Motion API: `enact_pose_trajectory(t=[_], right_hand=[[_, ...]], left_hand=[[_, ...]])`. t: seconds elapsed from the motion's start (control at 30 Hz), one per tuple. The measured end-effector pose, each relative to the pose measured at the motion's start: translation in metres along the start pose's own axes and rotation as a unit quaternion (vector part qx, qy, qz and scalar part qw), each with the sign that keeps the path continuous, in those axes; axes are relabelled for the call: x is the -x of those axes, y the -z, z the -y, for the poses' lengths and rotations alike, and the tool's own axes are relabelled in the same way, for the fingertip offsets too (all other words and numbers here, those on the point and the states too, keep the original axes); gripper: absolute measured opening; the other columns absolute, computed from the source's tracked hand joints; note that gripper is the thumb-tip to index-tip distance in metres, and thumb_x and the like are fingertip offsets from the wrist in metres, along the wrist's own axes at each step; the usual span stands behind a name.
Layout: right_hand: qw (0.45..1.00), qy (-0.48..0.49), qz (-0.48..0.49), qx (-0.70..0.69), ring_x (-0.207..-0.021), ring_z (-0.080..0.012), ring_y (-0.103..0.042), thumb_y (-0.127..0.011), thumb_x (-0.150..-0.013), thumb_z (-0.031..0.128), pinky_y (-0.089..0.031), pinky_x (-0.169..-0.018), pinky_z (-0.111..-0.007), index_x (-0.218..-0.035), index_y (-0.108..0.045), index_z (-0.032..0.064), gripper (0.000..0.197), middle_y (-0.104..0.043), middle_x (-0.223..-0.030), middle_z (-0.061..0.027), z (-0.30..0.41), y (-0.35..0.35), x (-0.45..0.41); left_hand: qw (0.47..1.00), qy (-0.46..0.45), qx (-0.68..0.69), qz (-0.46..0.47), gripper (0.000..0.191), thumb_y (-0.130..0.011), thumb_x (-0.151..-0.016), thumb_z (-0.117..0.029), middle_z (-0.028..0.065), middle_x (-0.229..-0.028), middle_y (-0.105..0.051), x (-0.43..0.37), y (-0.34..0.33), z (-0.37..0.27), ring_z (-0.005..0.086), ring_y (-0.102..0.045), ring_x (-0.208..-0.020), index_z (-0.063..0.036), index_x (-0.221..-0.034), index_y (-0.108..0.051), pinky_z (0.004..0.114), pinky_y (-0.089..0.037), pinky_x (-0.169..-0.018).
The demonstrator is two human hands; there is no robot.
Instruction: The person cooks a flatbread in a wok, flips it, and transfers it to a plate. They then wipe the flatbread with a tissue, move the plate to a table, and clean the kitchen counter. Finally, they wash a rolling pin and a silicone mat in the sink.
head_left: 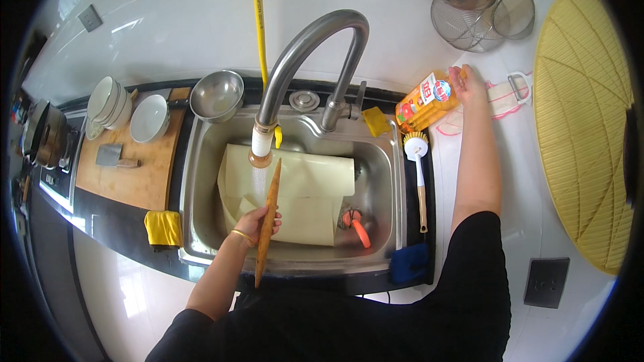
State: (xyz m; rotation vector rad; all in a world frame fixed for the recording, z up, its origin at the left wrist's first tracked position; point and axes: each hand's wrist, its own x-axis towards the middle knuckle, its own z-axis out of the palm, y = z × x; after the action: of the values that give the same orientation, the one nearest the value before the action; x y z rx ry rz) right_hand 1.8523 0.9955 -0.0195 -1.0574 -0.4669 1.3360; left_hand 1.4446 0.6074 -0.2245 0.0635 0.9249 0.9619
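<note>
My left hand (260,223) grips a tapered wooden rolling pin (270,213) near its middle, over the front left part of the stainless steel sink (397,181). Water runs from the arched faucet (352,19) just beyond the pin. Under it, a pale cream sheet (307,176) lies folded in the basin. At the back right corner, my right hand (468,84) holds an orange dish soap bottle (420,110) by its top; the bottle leans to the left. Right of the sheet, an orange-handled scourer (358,228) rests in the basin.
A dish brush (416,150) and a blue cloth (410,263) lie along the sink's right side. To the left are a steel bowl (217,95), a wooden cutting board (131,176), a cleaver (109,155), white bowls (150,118) and a yellow cloth (163,228). Strainers (468,25) hang at upper right.
</note>
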Motion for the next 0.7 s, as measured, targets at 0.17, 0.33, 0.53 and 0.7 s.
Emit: enact_pose_trajectory(t=[0.17,0.33,0.53,0.7], right_hand=[[0.999,-0.006,-0.012,-0.041,-0.081,-0.0289,-0.059,-0.052,-0.085,0.018,-0.055,-0.069,-0.03,-0.097,-0.045,-0.0058,0.027,-0.053,-0.09,-0.0186,-0.003,-0.007,0.008],[0.985,0.034,0.07,-0.154,-0.08,-0.0233,-0.059,-0.057,-0.082,0.017,-0.053,-0.073,-0.028,-0.096,-0.049,-0.004,0.026,-0.056,-0.089,-0.0149,-0.052,0.037,-0.022],[0.953,-0.181,0.243,0.008,-0.083,-0.025,-0.058,-0.056,-0.08,0.011,-0.05,-0.077,-0.037,-0.087,-0.055,-0.0029,0.015,-0.058,-0.088,-0.0145,-0.305,0.022,0.222],[0.896,-0.333,0.258,0.144,-0.064,-0.0188,-0.051,-0.051,-0.086,0.031,-0.043,-0.062,-0.03,-0.087,-0.051,0.0019,0.029,-0.056,-0.075,-0.0061,-0.422,0.003,0.287]], left_hand=[[1.0,-0.013,0.007,-0.005,0.033,-0.038,-0.09,-0.028,0.0092,-0.092,-0.051,0.008,0.0,0.001,0.0184,-0.052,-0.079,-0.0026,-0.11,-0.044,0.03,-0.047,-0.068],[0.998,-0.047,0.039,-0.021,0.029,-0.04,-0.09,-0.022,0.011,-0.085,-0.053,0.027,-0.014,-0.006,0.0195,-0.053,-0.072,0.0014,-0.107,-0.043,0.03,-0.047,-0.065],[0.985,-0.11,-0.106,-0.081,0.028,-0.046,-0.087,-0.022,0.0097,-0.083,-0.053,0.009,-0.015,0.01,0.0144,-0.049,-0.061,0.0007,-0.102,-0.042,0.027,-0.046,-0.053],[0.803,-0.14,-0.57,-0.101,0.034,-0.042,-0.087,-0.031,0.0098,-0.064,-0.05,-0.014,-0.014,0.026,0.0168,-0.049,-0.048,0.0023,-0.087,-0.046,0.03,-0.044,-0.043]])
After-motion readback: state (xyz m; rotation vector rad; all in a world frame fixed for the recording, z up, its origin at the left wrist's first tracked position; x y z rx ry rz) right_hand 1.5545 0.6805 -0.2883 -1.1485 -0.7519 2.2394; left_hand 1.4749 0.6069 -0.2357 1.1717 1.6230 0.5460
